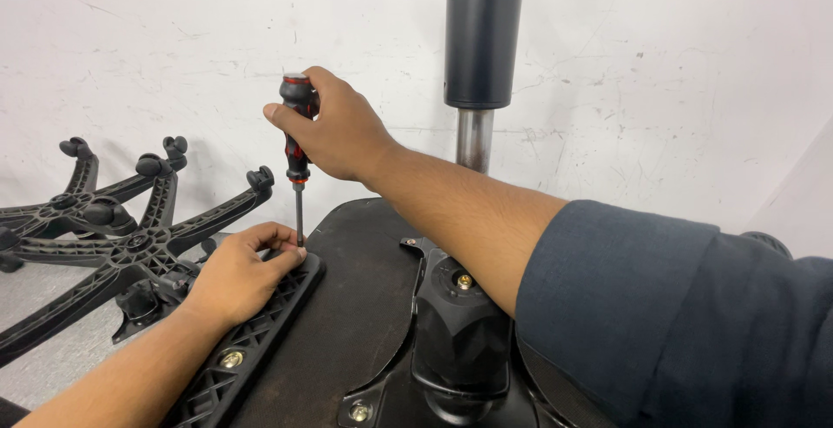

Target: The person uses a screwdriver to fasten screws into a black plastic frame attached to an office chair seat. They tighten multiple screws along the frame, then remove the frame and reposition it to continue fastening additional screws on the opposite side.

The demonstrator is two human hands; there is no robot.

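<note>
Scuffed white wall behind, grey floor below. Upturned chair seat in front, black ribbed bracket along its left edge. Screwdriver upright, tip down at bracket's far end, red-black handle wrapped tight by right hand. Left hand pressing on bracket, fingers curled touching the shaft. Spare chair bases left.

Bare left hand and right hand, with a dark navy sleeve (pushed up past the forearm) on the right.
</note>
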